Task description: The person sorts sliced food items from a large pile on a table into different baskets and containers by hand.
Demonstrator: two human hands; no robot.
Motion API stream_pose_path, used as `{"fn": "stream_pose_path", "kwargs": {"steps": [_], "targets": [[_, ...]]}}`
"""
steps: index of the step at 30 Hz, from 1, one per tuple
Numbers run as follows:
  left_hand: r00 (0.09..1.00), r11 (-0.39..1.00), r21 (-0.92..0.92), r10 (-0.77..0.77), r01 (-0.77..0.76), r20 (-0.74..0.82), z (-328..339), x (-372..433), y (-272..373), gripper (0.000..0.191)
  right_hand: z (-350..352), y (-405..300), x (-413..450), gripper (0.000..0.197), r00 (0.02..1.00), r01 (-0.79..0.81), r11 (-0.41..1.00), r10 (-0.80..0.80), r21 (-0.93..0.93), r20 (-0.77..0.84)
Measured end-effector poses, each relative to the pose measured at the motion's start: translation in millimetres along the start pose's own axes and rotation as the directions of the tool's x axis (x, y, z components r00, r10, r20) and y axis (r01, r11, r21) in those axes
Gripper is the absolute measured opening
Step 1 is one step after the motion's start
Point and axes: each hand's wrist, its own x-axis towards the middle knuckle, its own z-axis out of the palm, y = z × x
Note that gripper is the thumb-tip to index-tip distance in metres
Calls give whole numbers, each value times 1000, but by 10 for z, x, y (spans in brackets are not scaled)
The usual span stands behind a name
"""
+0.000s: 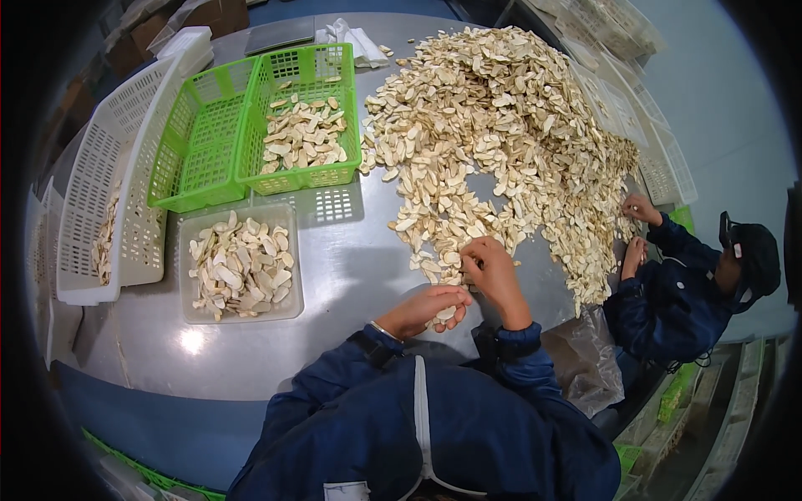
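A large heap of pale dried slices [501, 119], perhaps root or mushroom, spreads over the metal table [351, 269] before me. My left hand [423, 308] is cupped around a few slices [446, 314], low at the heap's near edge. Just right of it, my right hand [492, 269] reaches into the near tongue of the heap with fingers bent down. Its fingertips touch or nearly touch slices there; whether one is pinched is hidden. To the left, a shallow translucent tray [294, 307] holds a mound of similar slices [241, 266].
Behind the tray stand two green plastic baskets [207, 147] [355, 113], the right one holding slices. A long white basket [147, 206] is at far left. White cloth or paper [351, 41] lies at the back. A co-worker [683, 288] handles slices at right, beside a clear plastic bag [592, 363].
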Motion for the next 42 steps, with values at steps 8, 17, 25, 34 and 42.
{"fn": "stream_pose_path", "kwargs": {"steps": [8, 17, 25, 34, 42], "targets": [[998, 997, 70, -36, 32, 58, -3, -10, 7, 22, -13, -51, -38, 20, 988, 153, 976, -153, -154, 14], [997, 997, 75, -18, 13, 69, -9, 10, -4, 21, 22, 0, -39, 12, 981, 161, 976, -174, -146, -81], [997, 997, 72, -4, -1, 71, -16, 1, -6, 22, -40, 59, -96, 15, 989, -107, 992, 114, 71, -90], [991, 986, 156, -71, 52, 118, 10, -21, 17, 22, -12, 58, -193, 16, 995, 85, 996, -83, -37, 48], [999, 993, 118, -19, 14, 46, 3, 10, -7, 22, -120, 80, -190, 16, 985, -169, 976, 173, 137, -20]]}}
